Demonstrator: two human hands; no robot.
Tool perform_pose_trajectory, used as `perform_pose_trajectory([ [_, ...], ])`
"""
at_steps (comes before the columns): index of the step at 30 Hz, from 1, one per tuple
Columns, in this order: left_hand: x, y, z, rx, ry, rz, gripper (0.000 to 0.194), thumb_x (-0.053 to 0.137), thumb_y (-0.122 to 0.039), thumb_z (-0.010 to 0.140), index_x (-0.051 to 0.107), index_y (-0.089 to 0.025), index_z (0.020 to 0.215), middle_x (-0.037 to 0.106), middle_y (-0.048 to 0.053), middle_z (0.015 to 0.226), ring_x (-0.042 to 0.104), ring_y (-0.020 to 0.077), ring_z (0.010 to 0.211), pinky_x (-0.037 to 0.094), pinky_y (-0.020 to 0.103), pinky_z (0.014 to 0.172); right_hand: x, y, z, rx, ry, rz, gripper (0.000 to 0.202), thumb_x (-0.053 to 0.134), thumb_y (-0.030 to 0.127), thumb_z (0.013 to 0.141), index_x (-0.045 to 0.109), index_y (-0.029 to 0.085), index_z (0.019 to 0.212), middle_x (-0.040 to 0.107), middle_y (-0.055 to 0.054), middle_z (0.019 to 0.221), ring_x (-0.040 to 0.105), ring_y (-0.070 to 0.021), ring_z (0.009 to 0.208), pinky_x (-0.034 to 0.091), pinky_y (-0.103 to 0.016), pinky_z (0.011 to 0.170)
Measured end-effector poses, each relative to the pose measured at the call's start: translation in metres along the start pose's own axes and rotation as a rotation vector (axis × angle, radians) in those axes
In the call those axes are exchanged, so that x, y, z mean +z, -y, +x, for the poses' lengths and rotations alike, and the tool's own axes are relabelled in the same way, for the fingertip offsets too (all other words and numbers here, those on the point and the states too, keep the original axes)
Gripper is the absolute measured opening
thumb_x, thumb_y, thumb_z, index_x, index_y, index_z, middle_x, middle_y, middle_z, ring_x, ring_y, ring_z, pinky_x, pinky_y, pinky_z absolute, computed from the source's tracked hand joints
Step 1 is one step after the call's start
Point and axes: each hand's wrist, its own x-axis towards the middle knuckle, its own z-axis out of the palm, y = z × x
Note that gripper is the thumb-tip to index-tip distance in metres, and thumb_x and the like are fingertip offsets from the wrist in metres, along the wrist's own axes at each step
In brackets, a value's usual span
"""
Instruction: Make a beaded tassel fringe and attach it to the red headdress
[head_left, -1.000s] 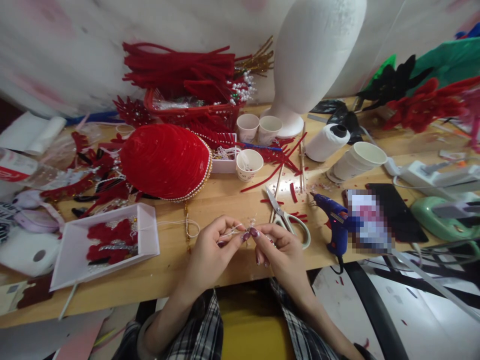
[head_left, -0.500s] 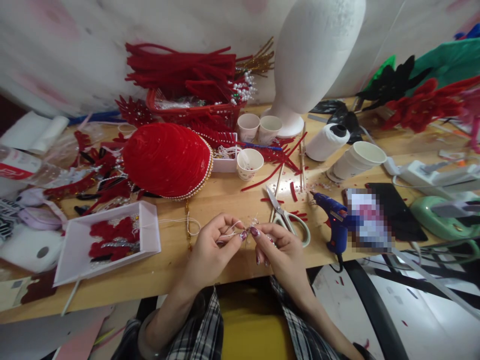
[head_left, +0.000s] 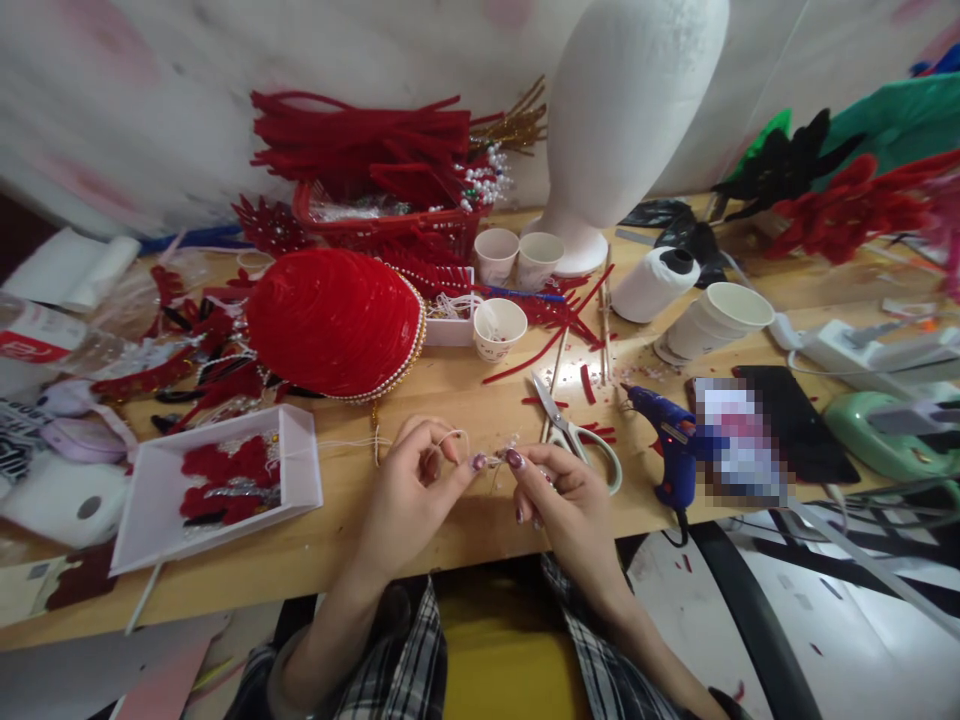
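Observation:
My left hand pinches a thin white thread between thumb and forefinger; the thread trails left toward the white box. Close beside it, my right hand is closed on a small cluster of clear beads, partly hidden by the fingertips. A short gap separates the two thumbs, with thread strands across it. Open-bladed scissors lie just beyond my right hand. Left of my hands, the white box holds red fuzzy pieces. Behind it sits a red dome edged with beads.
A blue glue gun stands at the right beside a dark phone. Farther back are paper cups, a white thread spool, a white head form and a red basket with red stems. The table edge runs near my wrists.
My left hand has moved slightly left, away from my right hand, widening the gap between the thumbs. A thread loop now stands above the left fingers. My right hand has barely moved.

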Motion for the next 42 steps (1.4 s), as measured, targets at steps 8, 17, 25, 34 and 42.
perform_pose_trajectory([
  [8,-0.026,-0.004,0.006,-0.177,0.038,-0.334,0.045,0.077,-0.039,0.078,0.040,-0.020,0.059,0.036,-0.009,0.053,0.031,0.0054,0.047,0.030,0.017,0.046,-0.010,-0.002,0.003,-0.026,-0.062,0.045,0.027,0.071,0.046,0.085,0.072,0.019,0.082,0.053,0.007,0.042,0.041,-0.0061,0.040,0.032,-0.019,0.044],
  [17,-0.042,-0.010,-0.001,-0.406,0.460,-0.094,0.054,0.050,-0.067,0.088,0.069,-0.017,0.084,0.048,-0.006,0.037,0.028,0.0058,0.027,0.018,0.018,0.030,-0.015,0.003,0.003,-0.033,-0.049,0.035,0.027,0.069,0.045,0.086,0.072,0.019,0.082,0.053,0.006,0.042,0.041,-0.0077,0.039,0.030,-0.022,0.042],
  [25,-0.025,-0.015,-0.008,-0.266,0.302,-0.177,0.043,0.064,-0.062,0.083,0.061,-0.020,0.073,0.031,-0.012,0.036,0.020,0.0035,0.028,0.011,0.018,0.033,-0.011,0.000,-0.001,0.015,0.055,0.081,0.031,0.070,0.047,0.085,0.070,0.016,0.083,0.051,0.007,0.040,0.039,-0.0058,0.038,0.030,-0.019,0.043],
  [34,-0.009,-0.005,-0.018,-0.152,0.074,-0.462,0.037,0.071,-0.053,0.082,0.064,-0.019,0.068,0.030,-0.012,0.036,0.020,0.0033,0.033,0.023,0.021,0.043,0.000,-0.009,-0.003,0.006,0.123,0.265,0.025,0.068,0.043,0.089,0.065,0.019,0.087,0.053,0.008,0.045,0.042,-0.0064,0.041,0.033,-0.019,0.046],
  [42,0.006,-0.007,-0.018,-0.134,0.115,-0.441,0.037,0.065,-0.050,0.088,0.060,-0.019,0.068,0.047,-0.003,0.065,0.041,0.0114,0.062,0.038,0.024,0.060,0.006,-0.014,0.000,0.210,0.396,0.632,0.027,0.082,0.035,0.073,0.062,0.021,0.084,0.064,0.003,0.073,0.059,-0.0101,0.061,0.049,-0.022,0.063],
])
